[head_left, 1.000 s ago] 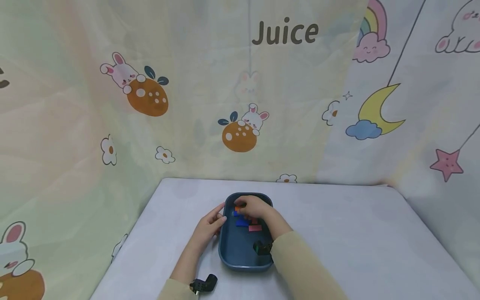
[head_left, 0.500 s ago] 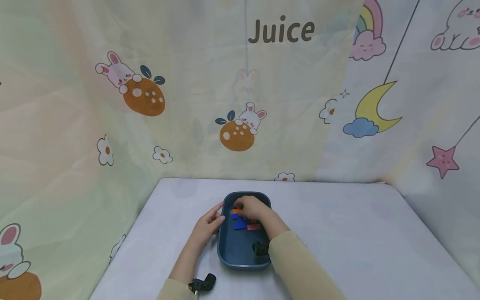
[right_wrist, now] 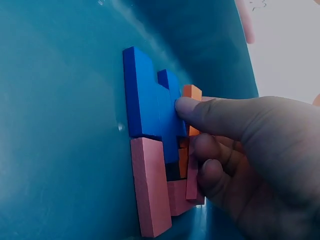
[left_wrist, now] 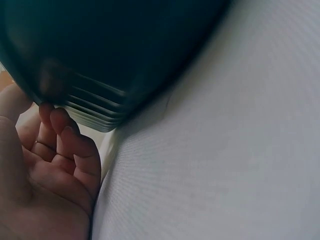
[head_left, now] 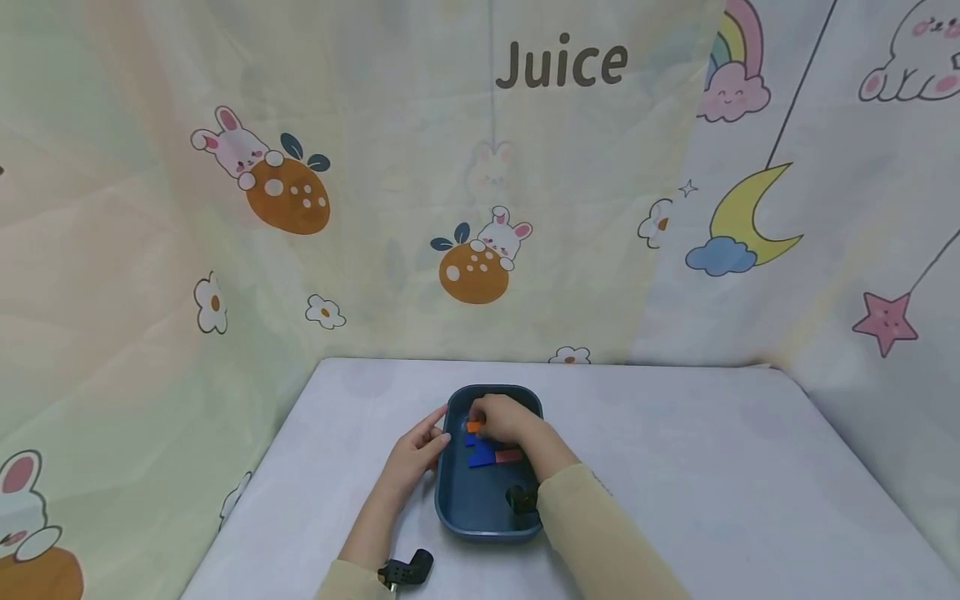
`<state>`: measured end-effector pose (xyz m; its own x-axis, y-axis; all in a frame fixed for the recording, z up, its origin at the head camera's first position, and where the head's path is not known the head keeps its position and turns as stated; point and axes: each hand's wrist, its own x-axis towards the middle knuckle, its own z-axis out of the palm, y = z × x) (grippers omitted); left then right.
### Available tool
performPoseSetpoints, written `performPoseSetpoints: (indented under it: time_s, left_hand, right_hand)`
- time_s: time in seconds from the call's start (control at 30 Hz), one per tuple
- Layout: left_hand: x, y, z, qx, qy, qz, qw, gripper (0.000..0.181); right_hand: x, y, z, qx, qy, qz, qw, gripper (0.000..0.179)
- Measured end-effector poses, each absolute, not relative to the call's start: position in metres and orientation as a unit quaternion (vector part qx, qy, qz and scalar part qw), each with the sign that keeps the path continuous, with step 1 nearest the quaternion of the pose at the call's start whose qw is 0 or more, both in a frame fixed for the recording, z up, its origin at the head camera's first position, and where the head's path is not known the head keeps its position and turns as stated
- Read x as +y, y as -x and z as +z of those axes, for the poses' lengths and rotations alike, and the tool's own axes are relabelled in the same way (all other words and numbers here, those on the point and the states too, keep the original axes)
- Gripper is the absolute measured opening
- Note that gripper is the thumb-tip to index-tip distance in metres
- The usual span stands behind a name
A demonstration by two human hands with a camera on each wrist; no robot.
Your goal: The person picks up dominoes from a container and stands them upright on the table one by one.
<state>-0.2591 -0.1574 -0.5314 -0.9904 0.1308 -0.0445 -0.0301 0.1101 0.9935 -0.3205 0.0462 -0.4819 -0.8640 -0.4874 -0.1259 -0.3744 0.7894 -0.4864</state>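
Note:
Several flat coloured puzzle blocks lie pushed together in a dark blue-green tray (head_left: 480, 508). Blue blocks (right_wrist: 145, 95) sit beside pink blocks (right_wrist: 150, 185), with orange ones (right_wrist: 192, 92) along the side nearest the hand. My right hand (head_left: 506, 419) reaches into the tray and grips the group: its thumb tip touches a blue block, and its curled fingers lie against the pink and orange side. Part of the index finger is hidden behind the orange block. My left hand (head_left: 416, 450) holds the tray's left rim, thumb on the edge and fingertips at the outer wall (left_wrist: 95, 95).
The tray stands on a white-covered table (head_left: 675, 467). Behind it hangs a printed cloth backdrop (head_left: 390, 208). A black wrist camera (head_left: 408, 569) is strapped to the left wrist, another (head_left: 521, 498) to the right, the latter over the tray's near part.
My right hand has shifted the blocks slightly toward the near end of the tray, with blue and pink closer together. The left hand stays on the rim.

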Motion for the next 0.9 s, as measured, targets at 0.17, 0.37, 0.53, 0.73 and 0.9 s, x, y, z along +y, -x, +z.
performPoseSetpoints:
  time_s: [0.17,0.37,0.53,0.73,0.9]
  left_hand:
    - [-0.157,0.259,-0.531,0.741,-0.034,0.667,0.065,0.049]
    - [-0.157,0.259,-0.531,0.737,-0.03,0.673,0.063,0.049]
    - [-0.157,0.258,-0.531,0.741,-0.023,0.668,0.065,0.049]
    - [-0.157,0.258,-0.533,0.741,-0.021,0.668,0.06,0.05]
    - [-0.158,0.26,-0.534,0.743,-0.031,0.667,0.055,0.053]
  right_hand:
    - [0.048,0.321,-0.484,0.936,0.23,-0.235,0.124,0.019]
    - [0.053,0.322,-0.48,0.932,0.228,-0.26,0.109,0.016]
    - [0.062,0.322,-0.471,0.919,0.222,-0.309,0.1,0.015]
    - [0.088,0.318,-0.453,0.889,0.216,-0.391,0.097,0.017]
    - [0.125,0.311,-0.443,0.85,0.189,-0.483,0.097,0.021]
